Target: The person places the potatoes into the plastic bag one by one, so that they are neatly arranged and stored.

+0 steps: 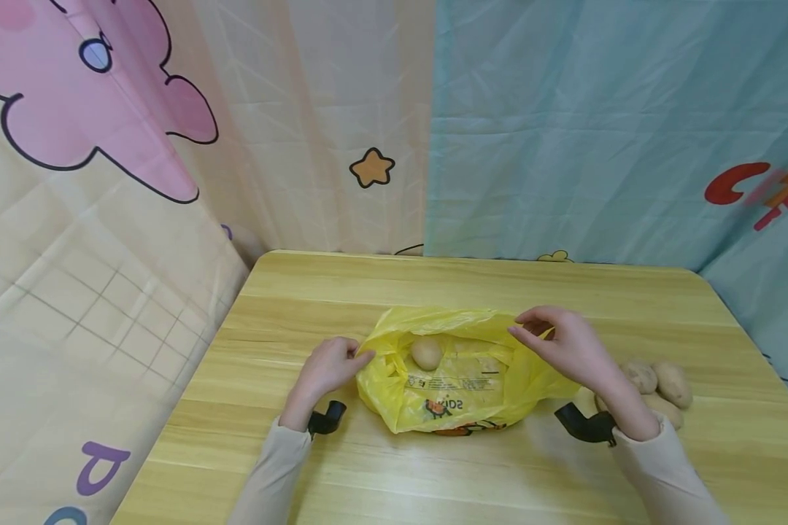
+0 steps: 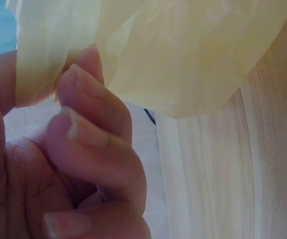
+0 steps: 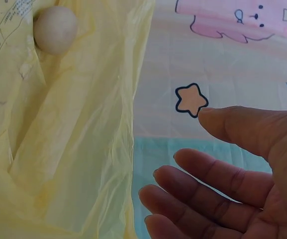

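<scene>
A yellow plastic bag (image 1: 460, 415) lies on the table with its mouth spread wide. Inside it, toward the left, is one round potato (image 1: 426, 353), which the right wrist view also shows through the bag's mouth. My left hand (image 1: 328, 368) pinches the bag's left rim between thumb and fingers; in the left wrist view the thin plastic (image 2: 183, 55) runs over the fingertips. At the bag's right back rim hovers my right hand (image 1: 568, 346), its fingers loosely bent and nothing between them. The right wrist view has this hand (image 3: 233, 194) beside the plastic, thumb and fingers apart.
Several potatoes (image 1: 673, 384) lie in a group on the right of the wooden table (image 1: 302, 292), partly behind my right forearm. Black wrist mounts (image 1: 328, 418) sit at both wrists. Printed curtains (image 1: 315, 109) hang close behind the table and along its sides.
</scene>
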`<state>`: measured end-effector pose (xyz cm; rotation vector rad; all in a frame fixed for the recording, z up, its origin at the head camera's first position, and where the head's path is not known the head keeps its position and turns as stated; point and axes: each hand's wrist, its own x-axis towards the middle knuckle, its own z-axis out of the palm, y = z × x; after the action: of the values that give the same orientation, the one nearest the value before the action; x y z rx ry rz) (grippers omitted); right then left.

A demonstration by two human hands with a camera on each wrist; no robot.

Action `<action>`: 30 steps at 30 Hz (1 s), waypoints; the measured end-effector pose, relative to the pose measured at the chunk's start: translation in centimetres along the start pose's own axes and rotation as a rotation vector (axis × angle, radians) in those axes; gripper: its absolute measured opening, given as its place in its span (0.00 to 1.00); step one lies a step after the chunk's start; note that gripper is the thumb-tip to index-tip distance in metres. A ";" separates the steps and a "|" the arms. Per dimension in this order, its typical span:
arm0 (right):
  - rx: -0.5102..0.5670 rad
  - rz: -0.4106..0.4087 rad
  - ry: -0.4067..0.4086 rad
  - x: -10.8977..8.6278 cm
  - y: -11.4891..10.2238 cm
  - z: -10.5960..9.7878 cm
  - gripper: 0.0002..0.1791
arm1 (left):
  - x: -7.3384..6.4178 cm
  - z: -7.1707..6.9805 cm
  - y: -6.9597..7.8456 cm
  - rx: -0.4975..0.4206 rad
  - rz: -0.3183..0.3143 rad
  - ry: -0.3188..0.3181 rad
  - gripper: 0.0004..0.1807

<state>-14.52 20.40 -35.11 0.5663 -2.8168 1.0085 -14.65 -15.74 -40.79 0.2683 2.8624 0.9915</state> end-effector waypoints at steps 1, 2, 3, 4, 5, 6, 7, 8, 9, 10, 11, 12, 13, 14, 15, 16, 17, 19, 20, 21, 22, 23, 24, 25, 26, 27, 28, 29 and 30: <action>0.000 0.008 0.004 -0.1 0.1 -0.2 0.13 | 0.0 0.0 0.0 -0.001 0.001 -0.001 0.26; -0.001 0.016 0.010 -0.2 0.1 -0.3 0.13 | 0.0 0.0 0.0 -0.003 0.002 -0.001 0.26; -0.003 0.024 0.018 -0.3 0.2 -0.5 0.14 | 0.0 0.0 0.0 -0.005 0.002 -0.002 0.26; -0.002 0.030 0.026 -0.4 0.3 -0.7 0.14 | 0.0 0.0 0.0 -0.006 0.002 -0.003 0.26; -0.004 0.033 0.037 -0.5 0.4 -0.8 0.14 | 0.0 0.1 -0.1 -0.007 0.002 -0.003 0.26; -0.009 0.034 0.049 -0.6 0.6 -0.9 0.15 | 0.0 0.1 -0.1 -0.008 0.001 -0.004 0.26; -0.008 0.036 0.063 -0.7 0.7 -1.1 0.14 | 0.0 0.1 -0.1 -0.009 0.000 -0.003 0.26; -0.010 0.037 0.077 -0.8 0.9 -1.2 0.15 | 0.0 0.1 -0.1 -0.009 -0.001 -0.004 0.26; -0.011 0.038 0.089 -0.9 1.1 -1.3 0.15 | 0.0 0.1 -0.1 -0.008 -0.002 -0.004 0.25; -0.013 0.038 0.102 -1.0 1.2 -1.4 0.15 | 0.0 0.0 -0.1 -0.008 -0.003 -0.004 0.25; -0.017 0.040 0.113 -1.1 1.4 -1.5 0.15 | 0.0 0.0 0.0 -0.007 -0.003 -0.005 0.25; -0.016 0.044 0.122 -1.2 1.5 -1.6 0.15 | 0.0 0.0 0.0 -0.007 -0.003 -0.005 0.25; -0.017 0.047 0.131 -1.3 1.6 -1.7 0.16 | 0.0 0.0 0.0 -0.005 -0.003 -0.004 0.25; -0.019 0.049 0.140 -1.4 1.7 -1.8 0.16 | 0.0 0.0 0.0 -0.004 -0.002 -0.004 0.25; -0.021 0.051 0.149 -1.6 1.8 -1.9 0.16 | 0.0 0.0 0.0 -0.002 -0.002 -0.003 0.25; -0.023 0.053 0.159 -1.7 1.9 -2.0 0.16 | 0.0 0.0 0.0 -0.001 -0.001 -0.002 0.25; -0.024 0.055 0.169 -1.8 2.0 -2.1 0.16 | 0.0 0.0 0.0 0.000 0.000 -0.002 0.25; -0.026 0.061 0.188 -2.1 2.2 -2.2 0.15 | -0.1 0.0 0.0 0.001 0.001 0.000 0.25; -0.022 0.066 0.197 -2.2 2.3 -2.3 0.15 | -0.1 -0.1 0.0 0.001 0.001 0.000 0.25; -0.021 0.073 0.205 -2.4 2.4 -2.4 0.15 | -0.1 -0.1 0.0 0.001 0.001 0.000 0.25; -0.019 0.082 0.212 -2.5 2.5 -2.4 0.15 | 0.0 -0.1 0.0 0.001 0.000 0.000 0.25; -0.014 0.089 0.218 -2.6 2.6 -2.5 0.16 | 0.0 -0.1 0.0 0.001 -0.001 0.000 0.25; -0.011 0.098 0.224 -2.7 2.7 -2.6 0.16 | 0.0 -0.1 0.0 0.001 -0.002 0.000 0.25; -0.007 0.106 0.229 -2.8 2.8 -2.7 0.17 | 0.0 -0.1 0.0 0.001 -0.003 -0.001 0.25; -0.005 0.114 0.234 -2.9 2.9 -2.8 0.17 | 0.0 -0.1 0.0 0.001 -0.004 -0.002 0.25; -0.006 0.121 0.239 -3.0 2.9 -2.9 0.18 | 0.0 -0.1 0.0 0.001 -0.005 -0.002 0.25; -0.006 0.126 0.243 -3.1 3.0 -3.0 0.18 | 0.0 -0.1 0.0 0.001 -0.006 -0.003 0.25; -0.005 0.129 0.246 -3.1 3.1 -3.1 0.18 | -0.1 -0.1 0.0 0.002 -0.006 -0.004 0.25; -0.009 0.132 0.250 -3.2 3.2 -3.2 0.18 | -0.1 -0.1 0.0 0.002 -0.007 -0.003 0.25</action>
<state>-12.81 25.67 -35.18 0.2359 -2.6626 1.0092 -14.61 -15.78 -40.69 0.2599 2.8594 0.9860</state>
